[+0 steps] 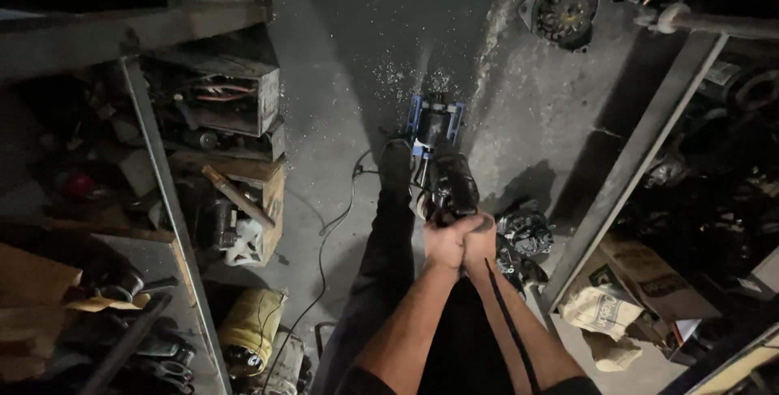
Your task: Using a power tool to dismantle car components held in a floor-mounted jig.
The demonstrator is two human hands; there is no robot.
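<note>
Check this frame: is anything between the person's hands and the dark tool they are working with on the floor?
Nothing visible. Both the left hand and right hand are wrapped together around the upper end of the dark tool, whose lower end meets the blue clamp on the concrete floor.

A dark, grimy motor point(449, 182) is hanging over the concrete floor, tilting away from the person, with its near end sitting inside the 2 clasped hands. Its far end is meeting a blue clamp point(436, 123) that is lying on the floor. The clamp is sitting beside a black shoe point(395, 164), among pale metal shavings.
</note>
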